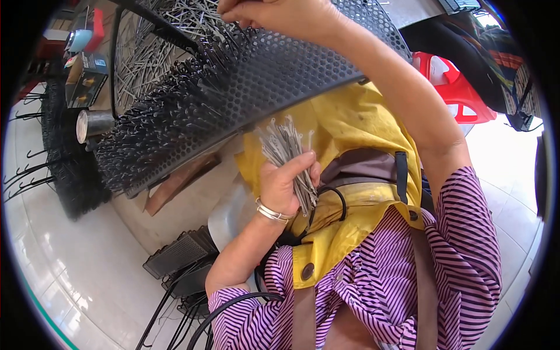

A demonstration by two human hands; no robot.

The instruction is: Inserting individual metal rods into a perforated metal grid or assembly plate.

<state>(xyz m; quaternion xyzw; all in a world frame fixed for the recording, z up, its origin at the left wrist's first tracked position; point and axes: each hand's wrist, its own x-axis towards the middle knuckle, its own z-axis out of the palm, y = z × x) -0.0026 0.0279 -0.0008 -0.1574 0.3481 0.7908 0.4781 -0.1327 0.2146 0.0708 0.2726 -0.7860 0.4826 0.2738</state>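
Note:
My left hand is closed round a bundle of thin grey metal rods in front of my yellow apron. Several of the rods end in a small flattened eye. My right hand is at the upper edge, over a black perforated metal panel. Its fingers are pinched together, and whatever they may hold is too small to make out. Black-tipped metal pieces stand densely in the panel's left and far part, while bare holes show on its right part.
Loose metal rods lie heaped beyond the panel, under a black bar. A metal cylinder and a box are at the left. Black perforated baskets stand on the floor at lower left. A red plastic stool is at the right.

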